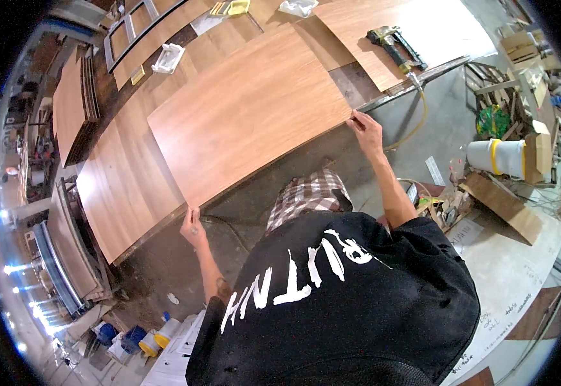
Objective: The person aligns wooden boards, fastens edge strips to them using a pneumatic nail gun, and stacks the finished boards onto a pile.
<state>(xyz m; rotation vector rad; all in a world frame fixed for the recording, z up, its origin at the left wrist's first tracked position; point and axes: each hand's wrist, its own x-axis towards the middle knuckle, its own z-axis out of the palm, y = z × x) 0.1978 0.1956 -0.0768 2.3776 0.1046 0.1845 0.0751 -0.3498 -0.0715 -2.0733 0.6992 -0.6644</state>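
Observation:
A rectangular wood-veneer panel lies across the worktable, its near edge toward me. My left hand pinches the panel's near left corner between thumb and fingers. At the near right corner, my right hand is closed on the same panel. Beneath it, other wood-grain sheets show to the left. A pneumatic stapler with a yellowish hose rests on a sheet at the far right, apart from my right hand.
White trays and a yellow tray sit on the table's far side. Stacked panels stand at left. The air hose drops off the table at right. White buckets, cartons and offcuts crowd the right side.

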